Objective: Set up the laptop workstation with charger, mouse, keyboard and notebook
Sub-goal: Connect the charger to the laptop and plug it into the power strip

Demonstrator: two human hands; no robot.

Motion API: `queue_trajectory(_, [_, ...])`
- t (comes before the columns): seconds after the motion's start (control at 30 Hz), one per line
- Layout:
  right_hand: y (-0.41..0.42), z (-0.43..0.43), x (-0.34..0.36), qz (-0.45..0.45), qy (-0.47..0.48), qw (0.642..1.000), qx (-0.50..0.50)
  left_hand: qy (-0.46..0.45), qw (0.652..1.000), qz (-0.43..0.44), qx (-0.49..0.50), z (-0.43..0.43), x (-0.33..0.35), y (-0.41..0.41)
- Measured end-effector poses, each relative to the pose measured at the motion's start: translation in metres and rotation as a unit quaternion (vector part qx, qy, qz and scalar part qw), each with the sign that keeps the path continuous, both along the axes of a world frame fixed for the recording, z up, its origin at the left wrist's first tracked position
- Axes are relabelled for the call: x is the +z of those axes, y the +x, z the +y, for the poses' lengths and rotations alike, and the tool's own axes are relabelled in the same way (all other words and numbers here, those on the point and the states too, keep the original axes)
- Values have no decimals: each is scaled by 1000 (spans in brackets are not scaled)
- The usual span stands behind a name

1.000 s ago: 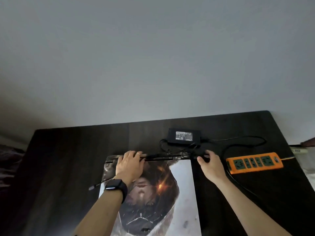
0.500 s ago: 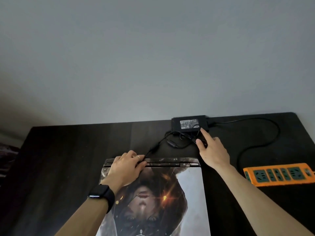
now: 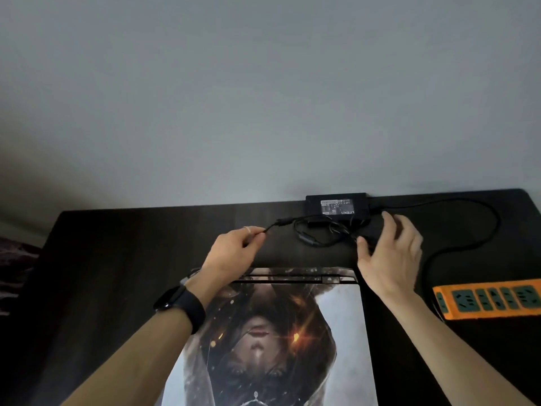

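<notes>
Cable (image 3: pixel 273 226) pinched by left hand (image 3: pixel 231 254) fingers (image 3: pixel 257 235), charger brick (image 3: pixel 336 207) near right hand (image 3: pixel 393 260).

Charger cable (image 3: pixel 272 227) in left hand (image 3: pixel 231 253)

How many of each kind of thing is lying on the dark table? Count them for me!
Closed laptop with a painted picture on its lid: 1
Black rectangular charger brick with its black cables: 1
Orange plastic power strip: 1
Total: 3
</notes>
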State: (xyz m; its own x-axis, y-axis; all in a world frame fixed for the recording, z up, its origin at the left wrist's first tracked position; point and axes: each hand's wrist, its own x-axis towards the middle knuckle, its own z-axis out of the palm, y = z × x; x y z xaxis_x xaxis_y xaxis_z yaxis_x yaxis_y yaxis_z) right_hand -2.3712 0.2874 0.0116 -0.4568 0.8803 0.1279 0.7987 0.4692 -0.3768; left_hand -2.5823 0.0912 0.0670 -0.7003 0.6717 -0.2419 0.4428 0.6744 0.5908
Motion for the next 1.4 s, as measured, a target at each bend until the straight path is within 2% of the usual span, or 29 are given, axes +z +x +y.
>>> queue_trajectory(0.07, [2, -21, 10, 70, 41, 995, 61, -9, 998, 9, -68, 15, 13, 6])
queue_trajectory(0.13, [-1, -37, 17, 105, 12, 982, 158, -26, 990, 15, -140, 27, 23, 18])
queue_trajectory(0.2, [-5, -45, 20, 82, -25, 967, 238, -51, 978, 28, -199, 31, 26, 32])
queue_trajectory(0.27, [-7, -45, 19, 30, -25, 961, 273, -90, 964, 62, -243, 30, 24, 41])
queue_trajectory(0.37, [-1, -35, 18, -47, -55, 966, 249, -108, 952, 87, -274, 21, 19, 42])
queue_trajectory(0.43, [3, -34, 16, -73, -54, 957, 275, -119, 940, 99, -304, 15, 16, 42])
queue_trajectory(0.57, [8, -38, 12, -99, -83, 940, 316, -136, 895, 172, -389, 12, 11, 61])
queue_trajectory(0.73, [19, -43, 2, -89, 17, 932, 351, -113, 892, 171, -404, 4, 5, 70])
queue_trajectory(0.83, [23, -26, 9, -96, 21, 950, 296, -79, 898, 208, -379, -2, -2, 57])
queue_trajectory(0.93, [24, -1, 14, -96, -9, 971, 217, -81, 873, 292, -383, -11, -4, 38])
queue_trajectory(1.0, [24, 10, 16, -113, 0, 974, 198, -119, 879, 272, -373, -17, -2, 29])
queue_trajectory(1.07, [22, 19, 15, -103, 16, 977, 186, -137, 913, 197, -329, -22, 1, 22])
queue_trajectory(1.17, [12, 24, 13, -94, 33, 985, 137, -71, 972, 55, -218, -21, 5, 16])
queue_trajectory(1.3, [-11, -2, 23, -100, 18, 992, 77, -10, 991, -62, -116, -12, 16, 15])
queue_trajectory(1.4, [-26, -45, 38, -32, 108, 980, 164, -28, 983, -128, -127, -6, 23, 8])
